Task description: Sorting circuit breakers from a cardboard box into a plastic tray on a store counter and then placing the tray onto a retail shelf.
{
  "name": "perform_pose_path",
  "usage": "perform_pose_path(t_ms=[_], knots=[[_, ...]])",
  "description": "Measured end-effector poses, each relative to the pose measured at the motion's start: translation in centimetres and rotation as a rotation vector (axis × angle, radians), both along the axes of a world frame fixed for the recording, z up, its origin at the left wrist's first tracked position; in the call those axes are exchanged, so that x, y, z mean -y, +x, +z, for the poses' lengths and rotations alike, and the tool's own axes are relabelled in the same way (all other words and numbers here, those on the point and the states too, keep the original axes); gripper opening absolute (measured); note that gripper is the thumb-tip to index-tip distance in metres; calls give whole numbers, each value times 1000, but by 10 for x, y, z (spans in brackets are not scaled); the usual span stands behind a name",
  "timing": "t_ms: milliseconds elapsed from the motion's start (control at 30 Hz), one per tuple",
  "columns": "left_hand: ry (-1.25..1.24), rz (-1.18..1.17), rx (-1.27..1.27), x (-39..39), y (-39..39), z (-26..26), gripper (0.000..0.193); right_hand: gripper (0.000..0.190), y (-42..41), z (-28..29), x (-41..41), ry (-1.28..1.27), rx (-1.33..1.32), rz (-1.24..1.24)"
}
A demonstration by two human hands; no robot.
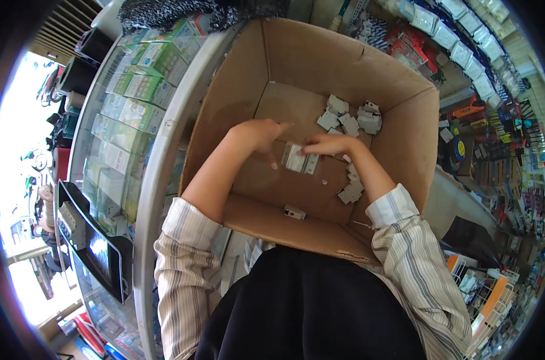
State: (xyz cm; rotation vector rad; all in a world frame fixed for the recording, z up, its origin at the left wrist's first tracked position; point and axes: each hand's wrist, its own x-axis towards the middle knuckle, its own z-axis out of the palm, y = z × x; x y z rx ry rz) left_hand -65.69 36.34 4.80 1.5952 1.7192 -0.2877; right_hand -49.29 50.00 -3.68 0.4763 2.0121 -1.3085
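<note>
Both hands reach into a deep cardboard box (308,198). My left hand (259,135) is slightly blurred, its fingers apart and nothing in them, just left of a white module block (295,158). My right hand (328,145) has its fingertips on the upper right of that block. The block looks like circuit breakers side by side. More white modules (337,107) lie loosely at the far right of the box, with a stack (369,118) against the wall. A row (351,191) lies partly behind my right forearm. One module (295,212) sits near the front wall.
A glass display counter (148,189) with boxed goods (153,58) runs along the left. Black plastic wrap (164,13) lies at the top. A dark tray-like stand (96,243) is at the lower left. Hanging goods (461,49) and a wire rack (484,292) line the right.
</note>
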Motion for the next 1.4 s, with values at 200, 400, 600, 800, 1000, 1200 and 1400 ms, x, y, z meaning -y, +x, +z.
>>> perform_pose_path(t_ms=[200,400,600,800,1000,1200,1400], knots=[[346,183,-77,-2,-5,12,110,63,4,54,-22,-215,-376,-465],[869,307,68,10,-5,48,94,79,-5,105,-1,-712,-780,-842],[1246,552,246,30,52,100,65,74,-16,154,32,-754,-1016,-864],[1550,732,38,59,68,102,61,77,-24,181,58,-449,-1107,-711],[1520,981,-108,133,59,120,59,79,-59,199,117,-537,-1078,-435],[1498,1079,-259,241,69,158,56,75,-100,224,171,-444,-1174,102],[1437,1183,-337,340,66,180,59,72,-141,242,267,-414,-1103,306]])
